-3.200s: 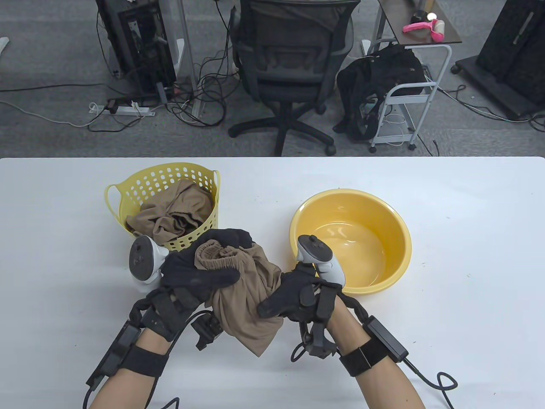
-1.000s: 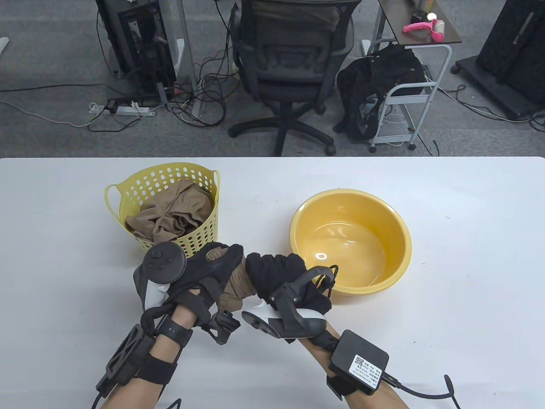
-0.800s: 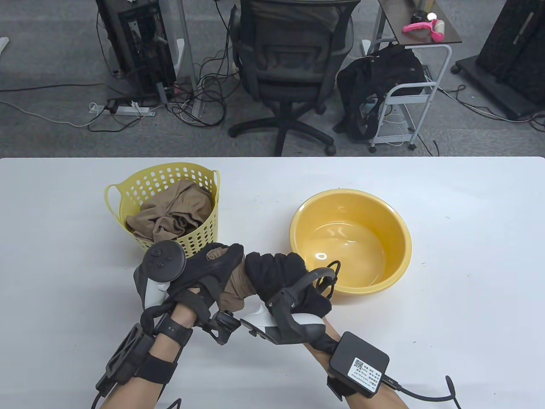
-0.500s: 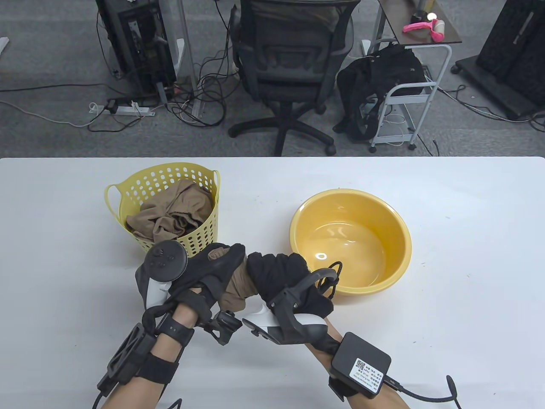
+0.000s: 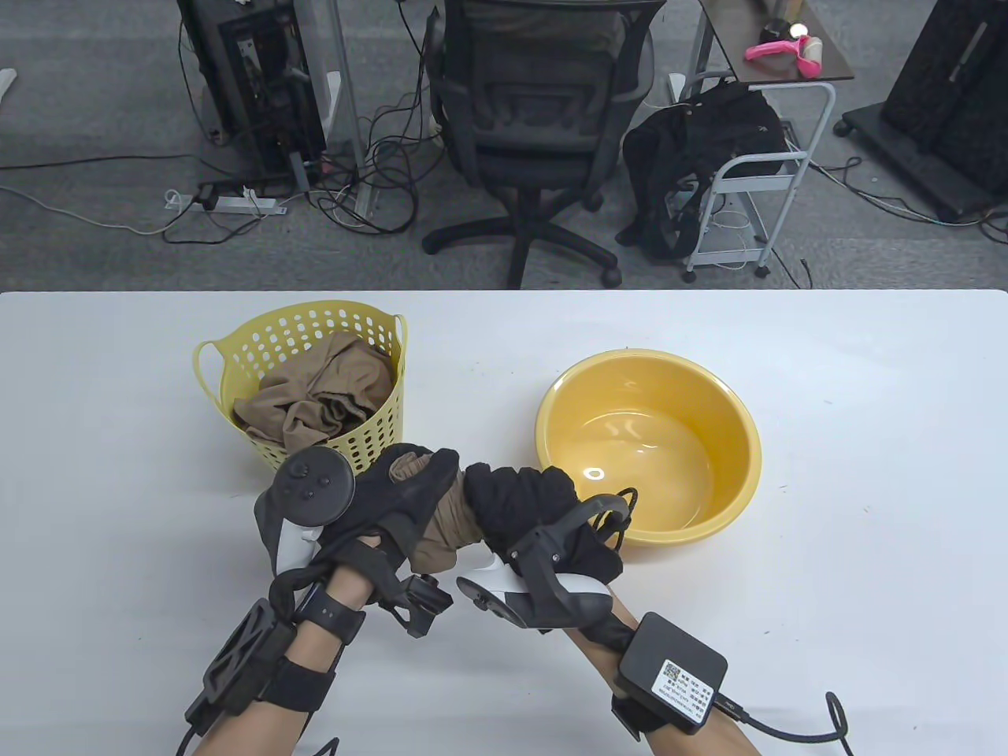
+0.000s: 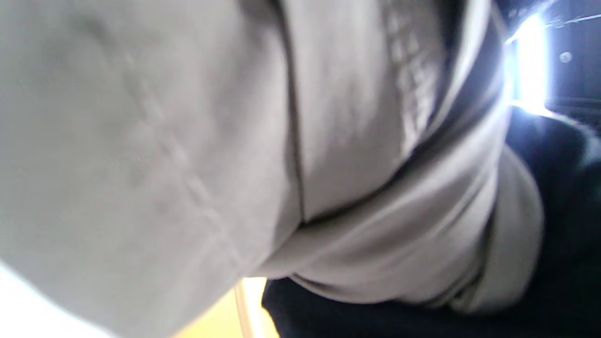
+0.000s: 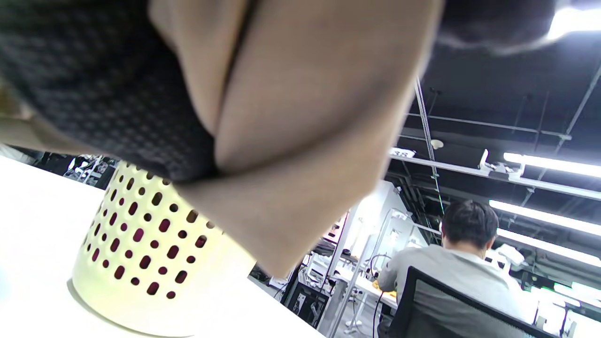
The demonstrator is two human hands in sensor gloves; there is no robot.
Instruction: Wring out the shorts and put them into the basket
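Tan shorts (image 5: 445, 524) are twisted into a tight roll between both hands, just above the table's front middle. My left hand (image 5: 402, 492) grips the roll's left end, and my right hand (image 5: 524, 500) grips the right end with the wrist turned over. The shorts' cloth (image 6: 291, 155) fills the left wrist view, and in the right wrist view the cloth (image 7: 300, 117) hangs close before the lens. The yellow perforated basket (image 5: 236, 358) stands just behind the left hand, with other tan clothes (image 5: 315, 394) inside.
A yellow basin (image 5: 555, 394) holding a little water sits right of the hands, close to my right hand. The white table (image 5: 866, 512) stretches to both sides. Beyond its far edge stand an office chair (image 5: 543, 118) and a cart (image 5: 756, 173). A seated person (image 7: 450, 277) shows in the right wrist view.
Since 3.2 s ago both hands closed round the loose shorts and twisted them into a roll, the right wrist turning over. Over the last second the hands barely shifted.
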